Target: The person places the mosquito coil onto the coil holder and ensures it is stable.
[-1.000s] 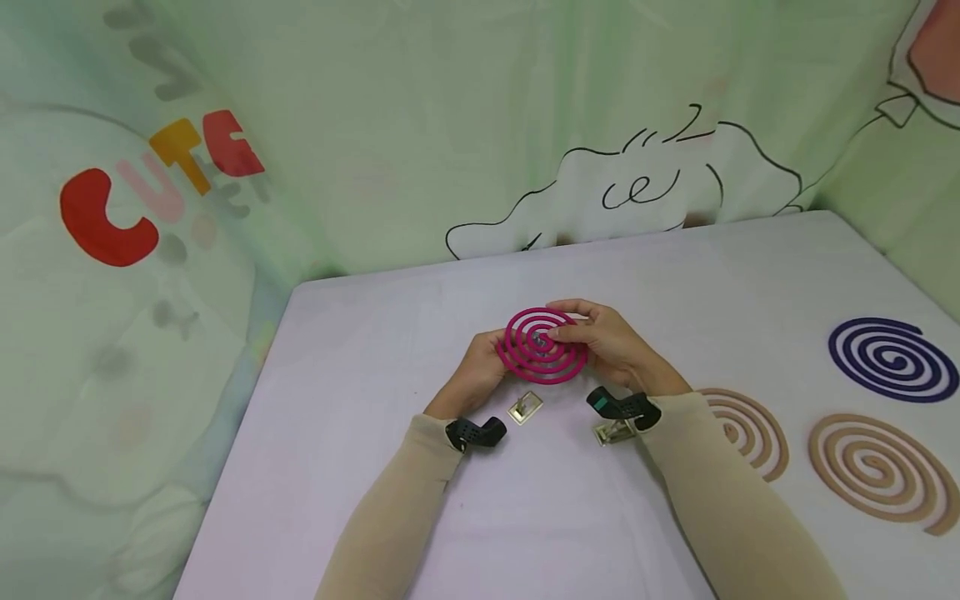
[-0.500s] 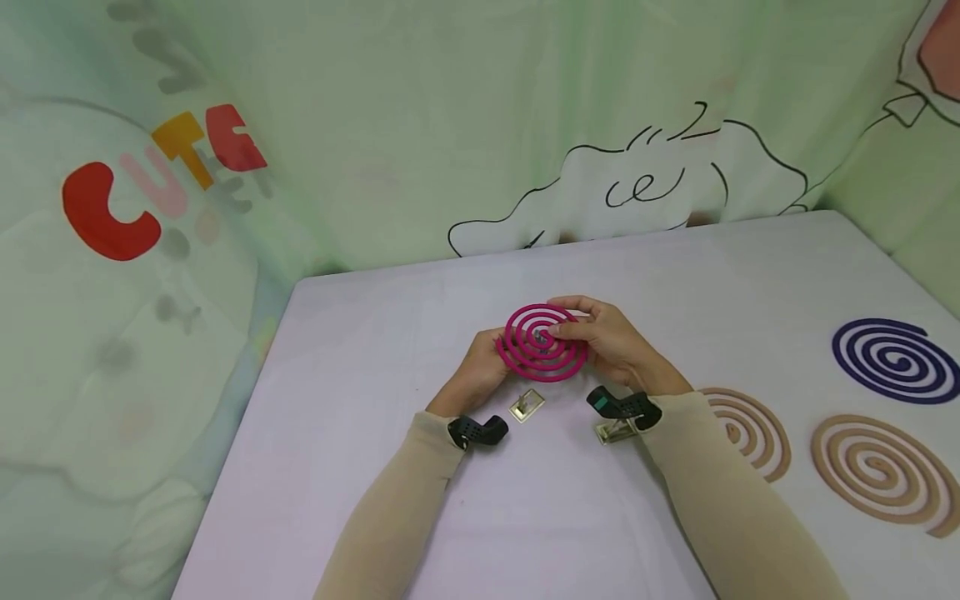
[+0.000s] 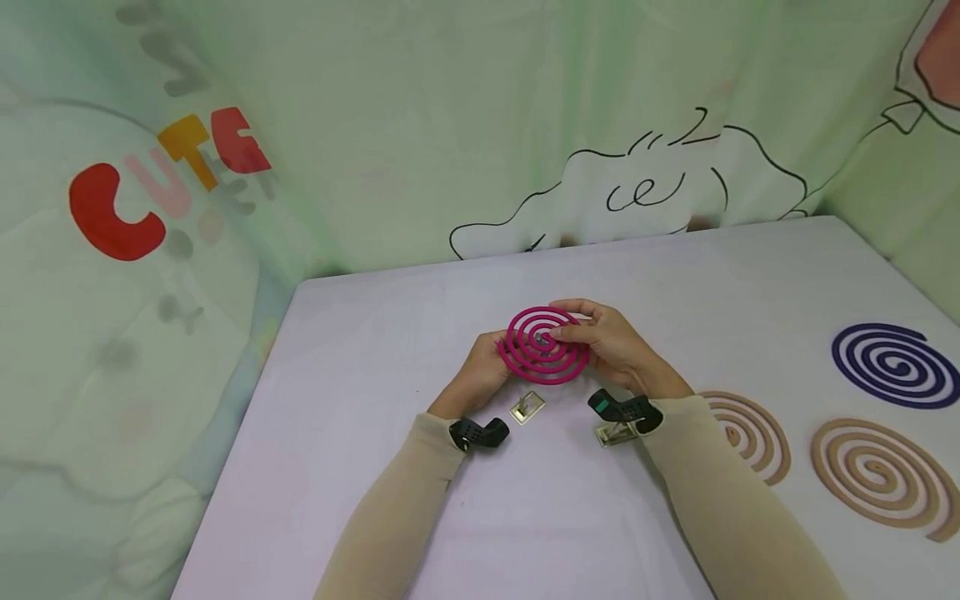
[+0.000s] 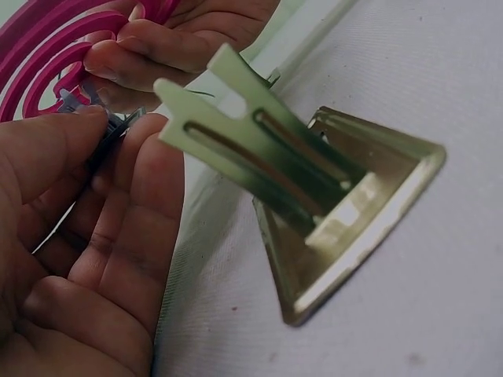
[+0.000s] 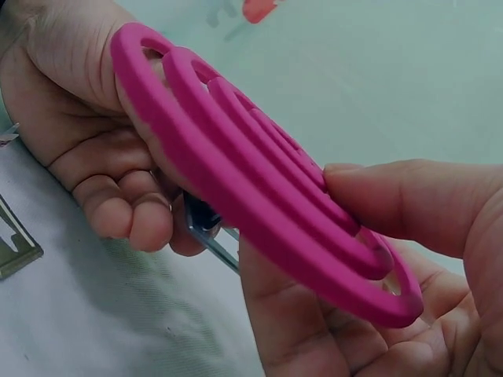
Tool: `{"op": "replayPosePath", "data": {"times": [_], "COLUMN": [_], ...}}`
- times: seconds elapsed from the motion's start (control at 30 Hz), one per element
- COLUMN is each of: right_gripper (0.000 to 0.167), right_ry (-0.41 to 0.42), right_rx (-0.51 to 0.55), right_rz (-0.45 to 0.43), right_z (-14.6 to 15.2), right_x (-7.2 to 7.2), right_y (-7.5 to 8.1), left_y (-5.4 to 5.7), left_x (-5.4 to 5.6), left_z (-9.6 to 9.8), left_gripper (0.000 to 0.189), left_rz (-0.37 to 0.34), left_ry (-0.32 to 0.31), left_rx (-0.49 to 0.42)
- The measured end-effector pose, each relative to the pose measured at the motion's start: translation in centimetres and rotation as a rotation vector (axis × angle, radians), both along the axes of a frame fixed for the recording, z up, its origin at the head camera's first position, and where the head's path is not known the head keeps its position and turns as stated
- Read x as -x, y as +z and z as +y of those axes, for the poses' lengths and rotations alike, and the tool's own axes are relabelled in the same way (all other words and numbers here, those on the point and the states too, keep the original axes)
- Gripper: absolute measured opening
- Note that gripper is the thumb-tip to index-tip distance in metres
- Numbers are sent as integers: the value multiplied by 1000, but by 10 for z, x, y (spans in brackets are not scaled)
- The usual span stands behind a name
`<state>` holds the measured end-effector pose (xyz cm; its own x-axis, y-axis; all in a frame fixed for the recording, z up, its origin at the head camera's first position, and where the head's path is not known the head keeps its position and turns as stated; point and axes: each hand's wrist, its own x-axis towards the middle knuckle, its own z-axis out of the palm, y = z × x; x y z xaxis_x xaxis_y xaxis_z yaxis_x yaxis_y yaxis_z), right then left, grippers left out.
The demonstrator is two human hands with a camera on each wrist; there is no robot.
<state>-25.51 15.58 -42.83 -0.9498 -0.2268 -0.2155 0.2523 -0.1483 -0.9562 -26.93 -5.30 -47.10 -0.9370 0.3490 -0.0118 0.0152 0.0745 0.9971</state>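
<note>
A magenta mosquito coil (image 5: 259, 228) is held above the table, tilted, in the head view's middle. My right hand (image 3: 618, 350) pinches it, thumb on top near the centre and fingers beneath. Under the coil my left hand (image 3: 477, 375) pinches a small bluish metal coil stand (image 4: 72, 100) between thumb and fingers. The stand is at the coil's centre; whether its prong sits in the coil is hard to tell. In the left wrist view, a gold metal stand (image 4: 250, 151) with an upright forked prong is on the table just below the hands.
Another gold stand (image 3: 615, 433) lies under the right wrist. Two tan coils, one (image 3: 877, 473) whole and one (image 3: 776, 450) partly behind the right sleeve, lie at the right. A dark blue coil (image 3: 896, 367) lies farther back. A printed curtain (image 3: 390, 150) hangs behind the table.
Hands and coil keep nearly the same pose. The whole head view shifts slightly, and no grip visibly changes.
</note>
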Motion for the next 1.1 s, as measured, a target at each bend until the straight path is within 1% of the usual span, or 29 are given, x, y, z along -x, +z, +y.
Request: {"op": "replayPosePath", "data": {"times": [0.37,0.6,0.73,0.93,1.03,1.1], "right_gripper": [47,48,49,43,45,48], "right_ry": [-3,-2,1,-2,1,5], "right_rx": [10,-14,-19,-11,-15,-28], "right_rz": [5,15,28,28,28,30], "right_z": [-2,-3,-3,-4,-5,-5], "right_x": [1,0,-1,-3,-4,-4], "right_y": [2,3,2,1,1,1], "left_y": [2,4,3,1,0,-1], "left_x": [1,0,0,-1,-1,-1], "left_z": [0,0,0,-1,-2,-2], "left_gripper": [15,14,15,12,12,11], "left_rz": [19,26,25,10,12,14], "left_ry": [-17,-18,-32,-34,-33,-36], "left_rx": [3,23,29,39,49,39]}}
